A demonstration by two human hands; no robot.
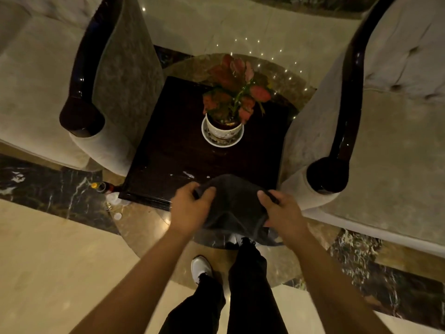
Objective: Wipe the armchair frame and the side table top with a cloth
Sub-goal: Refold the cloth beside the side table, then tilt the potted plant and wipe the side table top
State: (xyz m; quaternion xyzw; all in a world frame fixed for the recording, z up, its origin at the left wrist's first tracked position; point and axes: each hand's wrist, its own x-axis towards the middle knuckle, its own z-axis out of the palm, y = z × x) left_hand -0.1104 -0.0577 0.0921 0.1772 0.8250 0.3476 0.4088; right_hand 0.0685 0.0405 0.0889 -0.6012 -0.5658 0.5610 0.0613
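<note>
Both hands are gripping a dark, soft cloth: the left hand is pinching its left edge between thumb and curled fingers, the right hand is clutching its right edge. The cloth is hanging slack and folded over the near edge of the table, a square, glossy, dark wood top. A round white pot with red leaves is standing near the middle, towards the far edge. An armchair is flanking each side, pale and velvety, with curved, polished dark frames: left frame, right frame.
</note>
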